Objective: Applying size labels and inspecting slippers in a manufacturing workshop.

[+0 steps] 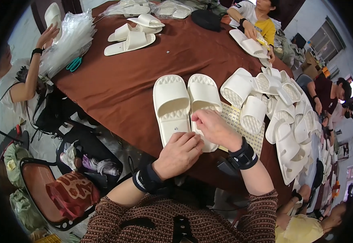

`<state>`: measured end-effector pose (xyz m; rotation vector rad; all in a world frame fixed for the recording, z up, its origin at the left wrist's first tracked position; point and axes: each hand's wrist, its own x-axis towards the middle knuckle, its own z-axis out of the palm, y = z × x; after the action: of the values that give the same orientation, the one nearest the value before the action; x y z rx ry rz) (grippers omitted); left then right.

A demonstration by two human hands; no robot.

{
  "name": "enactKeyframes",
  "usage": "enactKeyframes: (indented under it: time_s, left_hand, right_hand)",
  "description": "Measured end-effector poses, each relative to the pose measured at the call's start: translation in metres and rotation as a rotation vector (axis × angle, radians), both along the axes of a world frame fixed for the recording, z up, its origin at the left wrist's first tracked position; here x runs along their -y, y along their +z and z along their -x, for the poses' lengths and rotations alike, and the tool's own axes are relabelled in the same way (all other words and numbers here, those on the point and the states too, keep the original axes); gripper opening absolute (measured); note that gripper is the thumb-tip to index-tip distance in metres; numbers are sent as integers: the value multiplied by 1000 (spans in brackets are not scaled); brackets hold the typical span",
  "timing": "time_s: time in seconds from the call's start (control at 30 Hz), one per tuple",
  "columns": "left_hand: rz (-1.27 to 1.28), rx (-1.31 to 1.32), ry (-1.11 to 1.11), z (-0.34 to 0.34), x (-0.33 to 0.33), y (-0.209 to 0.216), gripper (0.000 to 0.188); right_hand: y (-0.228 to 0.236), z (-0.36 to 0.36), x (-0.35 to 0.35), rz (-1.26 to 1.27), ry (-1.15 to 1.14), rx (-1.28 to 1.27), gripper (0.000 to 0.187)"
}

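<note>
Two white slippers lie side by side in front of me, toes pointing away: a left one (173, 91) with a small label on its heel, and a right one (204, 94). Across the heel end of the pair, my left hand (179, 154) has its fingers curled and pressed together. My right hand (217, 126) hovers over or rests on the right slipper, its thumb and index finger pinched. Whatever either hand may hold is too small or hidden. Beside the right slipper is a yellowish sheet of small stickers (244, 128), partly under other slippers.
A large heap of white slippers (286, 117) covers the table's right side. More slippers (131, 42) lie toward the far edge of the brown-covered table (119, 87). Teal scissors (74, 64) and clear plastic bags (73, 38) lie far left. Co-workers handle slippers around the table.
</note>
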<state>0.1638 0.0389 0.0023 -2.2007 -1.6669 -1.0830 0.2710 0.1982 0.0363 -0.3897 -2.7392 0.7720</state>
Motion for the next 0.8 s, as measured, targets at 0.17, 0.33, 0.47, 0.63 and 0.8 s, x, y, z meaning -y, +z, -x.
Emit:
enactKeyframes:
  time_s: [0.17,0.33,0.47,0.63,0.8]
  left_hand:
    - [-5,-1,6,0,0,1,27]
    - [26,13,24,-1,2,2,29]
    - [22,20,15,-2,1,2,31]
    - [27,8,16,-1,2,2,31]
    - [47,-7,37,-3,2,3,30]
  right_hand:
    - [-4,2,-6,39,-7,25,16]
    - [0,5,-4,133,-54,62,17]
    - [-3,0,-5,295,-105,34,19]
    - [-6,0,-3,330,-173,-56,22]
    - [-7,-1,-2,312,-169,-13,24]
